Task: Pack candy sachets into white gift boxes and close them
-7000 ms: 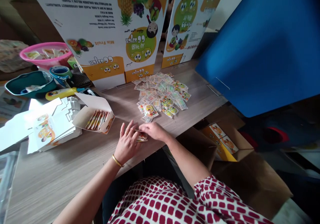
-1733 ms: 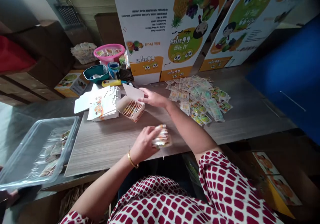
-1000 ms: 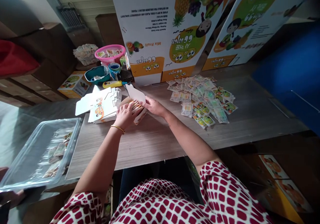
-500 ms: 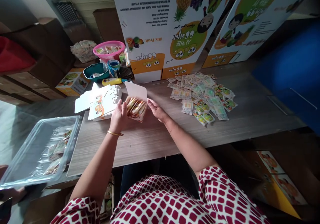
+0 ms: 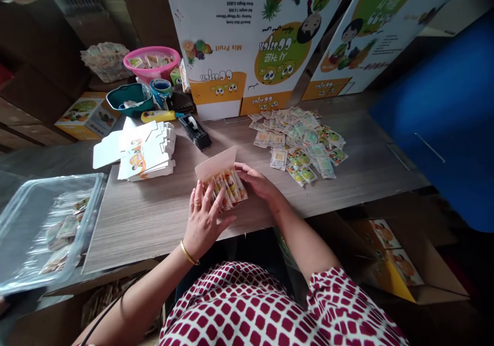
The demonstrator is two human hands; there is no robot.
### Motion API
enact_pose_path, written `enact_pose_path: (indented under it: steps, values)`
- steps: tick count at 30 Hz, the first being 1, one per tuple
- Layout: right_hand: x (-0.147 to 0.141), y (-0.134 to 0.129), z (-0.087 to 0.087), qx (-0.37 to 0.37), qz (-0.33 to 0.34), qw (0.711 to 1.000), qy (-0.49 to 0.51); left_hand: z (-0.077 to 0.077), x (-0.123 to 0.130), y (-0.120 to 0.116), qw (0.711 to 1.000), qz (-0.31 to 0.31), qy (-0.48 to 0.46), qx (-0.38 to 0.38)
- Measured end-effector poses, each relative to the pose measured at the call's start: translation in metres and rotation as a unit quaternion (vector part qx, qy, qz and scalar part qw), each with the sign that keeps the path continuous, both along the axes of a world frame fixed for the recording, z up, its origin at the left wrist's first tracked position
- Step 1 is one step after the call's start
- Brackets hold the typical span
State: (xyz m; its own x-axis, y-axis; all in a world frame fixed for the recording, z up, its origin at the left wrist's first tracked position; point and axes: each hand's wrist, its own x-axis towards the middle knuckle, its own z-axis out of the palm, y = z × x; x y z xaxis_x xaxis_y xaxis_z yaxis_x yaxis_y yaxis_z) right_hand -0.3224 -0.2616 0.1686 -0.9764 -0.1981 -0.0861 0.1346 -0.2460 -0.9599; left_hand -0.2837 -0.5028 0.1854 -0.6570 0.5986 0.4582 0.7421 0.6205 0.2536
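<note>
A small carton (image 5: pixel 215 164) with its lid flap raised stands at the table's front part, filled with a row of upright candy sachets (image 5: pixel 231 185). My left hand (image 5: pixel 206 220) lies over its left front, fingers spread and touching the sachets. Around the carton's right side my right hand (image 5: pixel 260 181) is curled, some of its fingertips hidden behind the box. A loose pile of sachets (image 5: pixel 304 140) lies to the right. Flat-folded white cartons (image 5: pixel 144 153) are stacked to the left, with a black tape dispenser (image 5: pixel 195 131) behind.
Large printed boxes (image 5: pixel 219 107) stand along the back. A pink basin (image 5: pixel 150 71), a teal bowl (image 5: pixel 131 102) and a yellow bottle (image 5: pixel 158 116) crowd the back left. Beside the table's left edge is a clear plastic tub (image 5: pixel 23 192) with packets. An open brown box (image 5: pixel 436 263) sits lower right.
The carton has come nearer my body and turned, uncovering the tape dispenser. My left hand has shifted from the carton's side onto the sachets with fingers spread; my right hand has stayed at its side.
</note>
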Motion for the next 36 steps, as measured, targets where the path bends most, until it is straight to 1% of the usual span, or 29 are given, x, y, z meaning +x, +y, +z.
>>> enact_pose_path:
  steps: [2,4,6,8,10,12,15,18,19,20,22,23,24,26,27,28,30,31,32,33,34,36]
  values:
    - [0.001,-0.001,0.004,0.009,0.014,1.0,0.011,-0.003,-0.004,0.001,1.0,0.014,-0.006,-0.001]
    - [0.003,-0.005,0.004,0.022,0.007,1.0,0.019,-0.008,-0.009,-0.005,1.0,0.019,-0.003,0.004]
    - [0.004,-0.011,0.0,0.039,-0.019,0.999,0.028,-0.017,-0.015,-0.015,0.999,-0.015,0.015,0.026]
    - [0.004,-0.016,-0.006,0.056,-0.044,0.997,0.039,-0.025,-0.024,-0.026,0.996,-0.065,0.038,0.05]
    - [0.003,-0.02,-0.012,0.078,-0.061,0.994,0.05,-0.029,-0.033,-0.032,0.992,-0.107,0.054,0.048]
    - [0.002,-0.025,-0.016,0.097,-0.074,0.991,0.057,-0.027,-0.043,-0.03,0.988,-0.145,0.051,0.018]
    - [0.005,-0.034,-0.019,0.119,-0.098,0.987,0.051,-0.017,-0.054,-0.015,0.975,-0.217,0.024,-0.043]
    - [0.007,-0.031,-0.02,0.161,-0.12,0.978,0.05,-0.011,-0.06,-0.002,0.964,-0.252,0.015,-0.078]
    - [0.006,-0.025,-0.019,0.17,-0.104,0.979,0.048,-0.01,-0.061,0.0,0.963,-0.255,0.014,-0.084]
    - [0.002,-0.017,-0.017,0.168,-0.07,0.983,0.039,-0.011,-0.061,0.001,0.963,-0.255,0.01,-0.088]
    - [-0.013,0.005,-0.01,0.123,0.008,0.992,0.008,-0.012,-0.062,0.0,0.963,-0.255,-0.001,-0.092]
    - [-0.024,0.015,-0.004,0.093,0.027,0.995,-0.003,-0.012,-0.062,-0.001,0.963,-0.254,-0.007,-0.094]
    - [-0.036,0.023,0.003,0.066,0.028,0.997,-0.007,-0.011,-0.062,-0.002,0.962,-0.254,-0.01,-0.095]
    - [-0.059,0.031,0.021,0.045,0.019,0.999,0.008,-0.008,-0.063,-0.002,0.962,-0.257,-0.006,-0.097]
    - [-0.068,0.03,0.031,0.047,0.039,0.998,0.019,-0.007,-0.064,-0.001,0.961,-0.259,-0.001,-0.099]
    - [-0.074,0.026,0.041,0.057,0.088,0.994,0.027,-0.007,-0.065,0.0,0.96,-0.261,0.005,-0.101]
    - [-0.074,0.015,0.058,0.109,0.213,0.97,0.05,-0.01,-0.065,0.0,0.959,-0.262,0.015,-0.104]
    - [-0.068,0.009,0.063,0.151,0.256,0.952,0.072,-0.014,-0.065,-0.001,0.962,-0.254,0.021,-0.098]
    - [-0.059,0.004,0.066,0.201,0.274,0.935,0.102,-0.02,-0.063,-0.004,0.966,-0.244,0.032,-0.082]
    - [-0.047,0.0,0.067,0.254,0.271,0.918,0.137,-0.025,-0.06,-0.009,0.969,-0.235,0.051,-0.059]
    - [-0.035,-0.002,0.065,0.305,0.253,0.903,0.17,-0.031,-0.056,-0.015,0.97,-0.229,0.075,-0.03]
    - [-0.01,-0.002,0.057,0.385,0.21,0.872,0.219,-0.037,-0.045,-0.03,0.966,-0.226,0.119,0.035]
